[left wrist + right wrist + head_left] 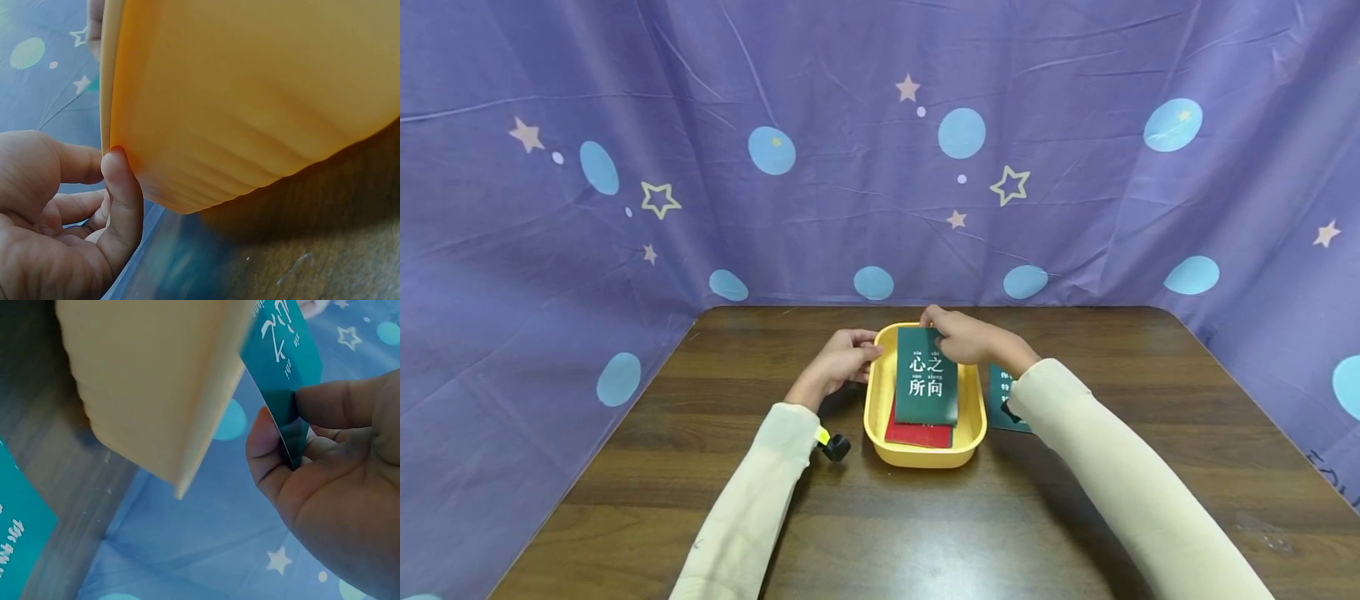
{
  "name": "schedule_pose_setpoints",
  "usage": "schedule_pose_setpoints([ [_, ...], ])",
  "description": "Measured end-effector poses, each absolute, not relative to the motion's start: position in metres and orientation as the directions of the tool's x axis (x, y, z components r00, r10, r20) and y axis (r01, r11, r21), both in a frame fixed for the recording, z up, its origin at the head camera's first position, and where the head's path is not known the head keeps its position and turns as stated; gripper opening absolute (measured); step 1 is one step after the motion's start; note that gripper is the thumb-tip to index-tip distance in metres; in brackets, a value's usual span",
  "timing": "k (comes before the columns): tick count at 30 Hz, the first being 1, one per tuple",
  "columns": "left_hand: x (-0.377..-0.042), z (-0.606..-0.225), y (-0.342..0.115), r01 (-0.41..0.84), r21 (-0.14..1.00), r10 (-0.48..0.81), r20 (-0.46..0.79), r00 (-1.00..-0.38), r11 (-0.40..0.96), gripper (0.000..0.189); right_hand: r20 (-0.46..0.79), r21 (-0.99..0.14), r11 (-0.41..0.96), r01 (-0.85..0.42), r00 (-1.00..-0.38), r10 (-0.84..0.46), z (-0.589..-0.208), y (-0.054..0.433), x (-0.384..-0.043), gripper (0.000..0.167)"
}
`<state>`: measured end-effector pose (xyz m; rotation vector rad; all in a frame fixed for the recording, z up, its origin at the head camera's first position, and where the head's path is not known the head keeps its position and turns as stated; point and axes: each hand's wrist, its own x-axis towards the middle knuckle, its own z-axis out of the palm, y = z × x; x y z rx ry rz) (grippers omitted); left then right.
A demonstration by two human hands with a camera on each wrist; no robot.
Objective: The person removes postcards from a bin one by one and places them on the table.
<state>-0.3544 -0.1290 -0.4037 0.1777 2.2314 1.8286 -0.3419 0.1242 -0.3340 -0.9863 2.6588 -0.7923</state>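
My left hand point(841, 364) pinches the left rim of a yellow plastic basket point(871, 421); the left wrist view shows thumb and finger on either side of the basket's rim point(107, 94). My right hand point(967, 336) holds a thin green booklet point(927, 408) with white Chinese characters by its upper right corner, over the basket. In the right wrist view, thumb and fingers grip that corner of the green booklet point(284, 369). A red booklet point(917, 435) lies inside the basket, partly covered by the green one. A sliver of another dark green item shows beside it.
Another green booklet point(1002, 412) lies on the wooden table point(737, 508) right of the basket, partly under my right forearm. A purple curtain point(850, 225) with stars and dots hangs behind the table. A black wrist device point(835, 447) sits by my left wrist.
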Motion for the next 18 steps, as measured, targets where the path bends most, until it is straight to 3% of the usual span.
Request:
schedule_pose_setpoints([
  [7, -0.354, -0.403, -0.129, -0.066, 0.980, 0.258, -0.114, -0.959, 0.188, 0.039, 0.094, -0.659, 0.579, -0.480, -0.817, -0.569, -0.316, 0.142, -0.334, 0.026],
  [18, -0.354, -0.402, -0.130, -0.073, 0.975, 0.259, -0.128, -0.957, 0.209, 0.044, 0.258, -0.649, 0.577, -0.495, -0.857, -0.446, -0.296, 0.178, -0.339, 0.024],
])
